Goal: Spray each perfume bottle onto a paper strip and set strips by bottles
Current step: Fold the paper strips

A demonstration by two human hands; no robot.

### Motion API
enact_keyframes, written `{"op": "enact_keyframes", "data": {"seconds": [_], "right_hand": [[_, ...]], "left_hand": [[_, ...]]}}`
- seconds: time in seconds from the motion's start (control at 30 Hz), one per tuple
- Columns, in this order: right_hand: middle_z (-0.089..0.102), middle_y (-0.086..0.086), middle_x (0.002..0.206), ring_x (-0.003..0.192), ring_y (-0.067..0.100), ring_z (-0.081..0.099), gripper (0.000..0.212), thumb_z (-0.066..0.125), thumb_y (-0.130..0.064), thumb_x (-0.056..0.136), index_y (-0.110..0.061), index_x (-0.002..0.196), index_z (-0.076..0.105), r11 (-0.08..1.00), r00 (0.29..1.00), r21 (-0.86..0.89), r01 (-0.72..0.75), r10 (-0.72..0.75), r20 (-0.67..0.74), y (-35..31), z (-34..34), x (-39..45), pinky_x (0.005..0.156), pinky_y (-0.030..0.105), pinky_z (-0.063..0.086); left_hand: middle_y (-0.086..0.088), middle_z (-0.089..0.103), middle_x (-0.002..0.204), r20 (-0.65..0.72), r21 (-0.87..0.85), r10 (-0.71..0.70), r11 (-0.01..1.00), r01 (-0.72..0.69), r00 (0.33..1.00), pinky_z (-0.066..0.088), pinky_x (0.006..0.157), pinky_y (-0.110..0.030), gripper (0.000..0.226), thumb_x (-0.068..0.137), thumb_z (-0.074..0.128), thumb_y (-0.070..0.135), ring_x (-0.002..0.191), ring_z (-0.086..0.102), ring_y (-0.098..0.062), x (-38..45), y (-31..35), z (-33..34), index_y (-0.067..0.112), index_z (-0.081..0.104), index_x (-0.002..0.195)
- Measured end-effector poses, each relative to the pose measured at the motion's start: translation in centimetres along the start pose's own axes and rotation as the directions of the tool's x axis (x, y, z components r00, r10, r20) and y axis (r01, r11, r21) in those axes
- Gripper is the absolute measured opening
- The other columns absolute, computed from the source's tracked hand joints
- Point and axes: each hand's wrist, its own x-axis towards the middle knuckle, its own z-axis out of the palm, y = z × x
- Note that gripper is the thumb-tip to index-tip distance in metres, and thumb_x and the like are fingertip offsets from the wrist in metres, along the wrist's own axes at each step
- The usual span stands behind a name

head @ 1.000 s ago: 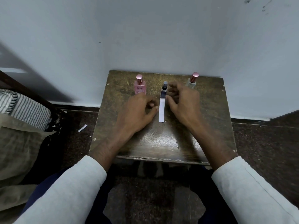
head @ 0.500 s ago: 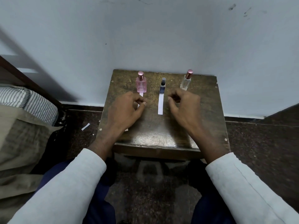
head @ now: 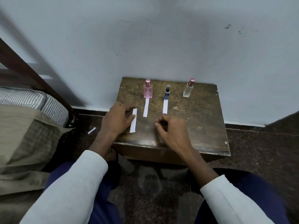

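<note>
The scene is dimly lit; a diagonal shadow is cast across the wall (head: pixel 145 38), and edges are bowed by wide-angle distortion.

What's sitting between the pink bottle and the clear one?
In the head view, a small dark bottle stands between the pink bottle and the clear bottle, with a paper strip lying just in front of it.

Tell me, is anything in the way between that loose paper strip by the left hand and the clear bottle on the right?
Yes. The loose strip lies at the table's left, under the left hand's fingertips. Between it and the clear bottle lie two placed strips, below the pink bottle and the dark blue bottle. The right hand hovers there too.
</note>
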Motion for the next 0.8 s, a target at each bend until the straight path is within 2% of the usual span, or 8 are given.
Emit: {"op": "enact_keyframes", "data": {"seconds": [0.1,0.27,0.4,0.47,0.53,0.6,0.7,0.8], "right_hand": [[0.069,-0.013,0.088,0.073,-0.010,0.057,0.006,0.071,-0.022,0.099,-0.020,0.103,0.075,1.000,0.998,0.022,-0.007,0.006,0.055,-0.3,1.7,-0.5,0.068,0.001,0.044],[0.073,-0.006,0.092,0.078,0.003,0.065,0.009,0.070,-0.019,0.097,-0.018,0.105,0.073,1.000,0.994,0.021,0.021,-0.023,0.107,-0.4,3.3,1.0,0.077,0.024,0.058],[0.070,-0.011,0.086,0.072,0.001,0.063,0.008,0.070,-0.019,0.095,-0.020,0.103,0.072,0.998,0.987,0.002,0.069,-0.068,0.145,-0.3,3.7,2.3,0.072,0.023,0.055],[0.070,-0.012,0.085,0.071,-0.001,0.063,0.009,0.072,-0.021,0.094,-0.021,0.103,0.072,0.998,0.987,0.016,0.060,-0.061,0.146,-0.2,3.6,2.7,0.069,0.016,0.049],[0.072,-0.012,0.089,0.073,-0.002,0.065,0.013,0.074,-0.022,0.094,-0.021,0.107,0.072,0.996,0.993,0.084,0.026,-0.035,0.115,-0.4,3.2,2.9,0.069,0.009,0.045],[0.074,-0.011,0.095,0.076,-0.001,0.068,0.021,0.077,-0.026,0.094,-0.021,0.114,0.072,0.981,0.995,0.192,-0.027,0.008,0.102,-0.8,2.6,2.9,0.071,0.007,0.047],[0.077,-0.010,0.094,0.080,0.005,0.073,0.021,0.080,-0.027,0.093,-0.021,0.113,0.075,0.938,0.990,0.332,-0.101,0.064,0.122,-1.8,1.8,2.5,0.075,0.014,0.056],[0.078,-0.006,0.083,0.076,0.014,0.074,0.007,0.081,-0.018,0.091,-0.022,0.096,0.079,0.901,0.987,0.402,-0.160,0.135,0.090,-2.3,1.5,1.3,0.070,0.027,0.060]], "left_hand": [[-0.003,0.062,0.123,-0.029,0.050,-0.035,0.998,0.037,0.999,0.058,0.083,-0.046,0.037,0.095,0.075,0.048,0.112,0.067,-0.032,0.2,-0.1,0.4,0.032,0.070,0.128],[0.001,0.064,0.122,-0.020,0.030,-0.026,0.999,0.027,0.999,0.060,0.083,-0.045,0.036,0.093,0.076,0.048,0.111,0.069,-0.028,0.6,-0.4,0.5,0.036,0.069,0.125],[0.009,0.065,0.115,-0.022,-0.003,0.003,1.000,-0.003,1.000,0.056,0.079,-0.038,0.020,0.093,0.075,0.045,0.105,0.069,-0.019,0.6,-0.1,0.1,0.040,0.069,0.112],[0.017,0.070,0.101,-0.012,-0.108,0.007,0.994,-0.008,1.000,0.059,0.076,-0.035,0.014,0.092,0.078,0.039,0.090,0.071,-0.011,0.4,-0.2,-0.1,0.037,0.070,0.103],[0.015,0.075,0.089,0.006,-0.282,-0.009,0.959,0.011,1.000,0.061,0.075,-0.033,0.014,0.091,0.083,0.032,0.076,0.071,-0.005,-0.1,0.0,-0.1,0.032,0.072,0.099],[0.010,0.078,0.086,0.017,-0.455,-0.040,0.889,0.044,0.999,0.060,0.074,-0.023,0.017,0.090,0.086,0.026,0.075,0.074,-0.002,-0.8,0.7,-0.1,0.026,0.074,0.102],[0.007,0.079,0.085,0.007,-0.614,-0.067,0.787,0.057,0.998,0.050,0.070,-0.005,0.028,0.090,0.087,0.015,0.073,0.072,0.007,-2.1,2.4,-0.6,0.019,0.072,0.113],[0.007,0.080,0.084,-0.045,-0.699,-0.123,0.713,0.057,0.991,0.050,0.071,-0.004,0.037,0.088,0.088,0.017,0.072,0.072,0.006,-3.5,3.2,-0.9,0.025,0.070,0.120]]}}
